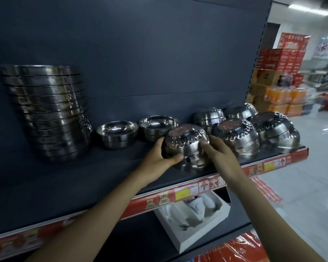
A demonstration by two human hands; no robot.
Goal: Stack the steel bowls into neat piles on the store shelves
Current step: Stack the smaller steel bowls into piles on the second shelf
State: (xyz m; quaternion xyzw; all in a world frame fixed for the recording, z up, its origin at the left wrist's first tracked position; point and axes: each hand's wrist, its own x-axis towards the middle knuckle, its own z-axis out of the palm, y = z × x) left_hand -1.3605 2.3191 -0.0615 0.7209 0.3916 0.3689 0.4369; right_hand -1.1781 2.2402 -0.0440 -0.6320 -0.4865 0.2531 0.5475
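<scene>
Two bare arms reach up to a dark shelf (pixel 83 178). Both the left hand (pixel 159 156) and the right hand (pixel 219 151) hold a small pile of steel bowls (pixel 186 144), fingers curled on its sides. It is upside down, bottoms up, near the front edge. More upside-down piles (pixel 237 138) stand just right of it. Open bowls (pixel 116 134) and a tall leaning pile (pixel 45 110) are on its left. A red strip (pixel 212 184) on the shelf edge shows "大" and an arrow. Behind is a shiny shop floor (pixel 311 148).

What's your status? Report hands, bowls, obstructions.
Left hand and right hand both grip inverted bowl pile at shelf front. Neighbouring inverted pile close on its right, may crowd it.
</scene>
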